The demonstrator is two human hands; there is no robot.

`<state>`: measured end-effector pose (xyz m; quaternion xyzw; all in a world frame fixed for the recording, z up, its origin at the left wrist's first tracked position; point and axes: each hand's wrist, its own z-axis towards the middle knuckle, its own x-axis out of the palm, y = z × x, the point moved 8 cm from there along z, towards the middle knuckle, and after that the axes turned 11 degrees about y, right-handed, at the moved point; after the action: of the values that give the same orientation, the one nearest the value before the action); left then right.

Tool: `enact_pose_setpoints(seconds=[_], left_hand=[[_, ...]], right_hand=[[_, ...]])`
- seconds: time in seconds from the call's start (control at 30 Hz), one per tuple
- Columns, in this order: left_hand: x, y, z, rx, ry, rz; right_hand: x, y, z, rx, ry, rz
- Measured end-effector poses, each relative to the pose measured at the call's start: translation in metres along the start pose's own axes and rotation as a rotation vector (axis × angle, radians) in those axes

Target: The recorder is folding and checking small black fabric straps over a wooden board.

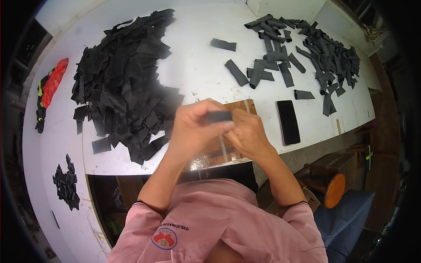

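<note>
We identify the white table (pixel 193 52) as the largest part: a smooth, hard top with faint scuffs and marks. On its left side we see a broad pile of flat black pieces (pixel 123 79), thin and sheet-like, angular at the corners, overlapping at many angles. At the far right lie gray-black tubes (pixel 331 57), matte and rolled, heaped at the outer side and looser toward the middle. Between the forearms we note a brown board (pixel 232 151) with strips of glossy tape. A smooth black phone (pixel 288 122) lies to its right.

We locate the dark piece (pixel 219 116), short and matte, above the board, between the hands. The left hand (pixel 193 125) grips it with curled fingers above and thumb below. The right hand (pixel 247 131) is curled at its right end; motion blur prevents us from telling whether it grips too. Both forearms converge from the lower edge, elbows apart.

We observe the front table edge passing below the board and rising toward the right corner. White surface extends between pile and tubes; the phone lies near the front edge.
</note>
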<state>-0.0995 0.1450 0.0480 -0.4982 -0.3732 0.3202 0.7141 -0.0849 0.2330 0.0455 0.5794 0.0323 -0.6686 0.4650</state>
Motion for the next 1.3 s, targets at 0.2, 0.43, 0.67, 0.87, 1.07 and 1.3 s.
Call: enact_pose_setpoints(seconds=[0.2,0.43,0.67,0.87,1.07,1.3], left_hand=[[0.002,0.01,-0.003,-0.11,-0.091,0.392],[0.007,0.006,-0.007,-0.035,-0.053,0.234],[-0.004,-0.016,-0.015,0.22,-0.152,-0.16],[-0.017,0.009,-0.03,0.209,-0.29,-0.438],[-0.026,-0.008,-0.034,0.268,-0.309,-0.129],[-0.062,0.036,-0.036,-0.05,-0.396,0.381]], right_hand=[[0.029,-0.024,-0.018,0.102,-0.01,0.133],[0.029,-0.032,-0.014,0.071,-0.033,0.282],[-0.006,-0.004,0.003,0.055,0.021,0.09],[0.02,-0.009,-0.001,0.058,0.078,-0.045],[0.004,0.001,-0.007,-0.021,0.013,-0.021],[-0.013,-0.011,0.017,0.153,0.187,0.385]])
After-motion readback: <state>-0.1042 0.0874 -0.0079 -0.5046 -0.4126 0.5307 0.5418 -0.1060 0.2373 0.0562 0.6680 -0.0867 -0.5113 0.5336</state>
